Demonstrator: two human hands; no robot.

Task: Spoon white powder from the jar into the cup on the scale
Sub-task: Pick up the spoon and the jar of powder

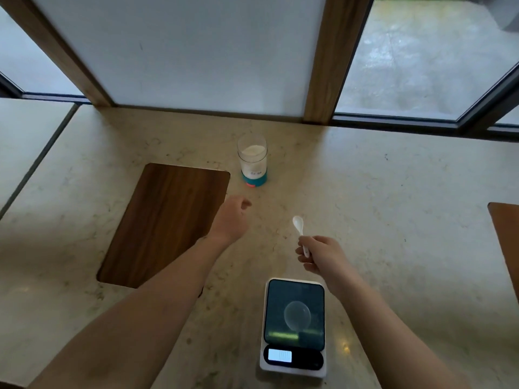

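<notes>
A clear open jar with white powder and a teal base stands upright on the marble counter. My left hand hovers a short way in front of the jar, fingers loosely curled, holding nothing. My right hand grips the handle of a small white spoon, whose empty bowl points up and away toward the jar. Near the front edge sits a digital scale with a dark glass plate and a lit display. A faint round clear cup rests on the plate.
A dark wooden inset panel lies in the counter to the left of my left hand. Another brown panel shows at the right edge. Wooden window posts and frosted glass rise behind the counter.
</notes>
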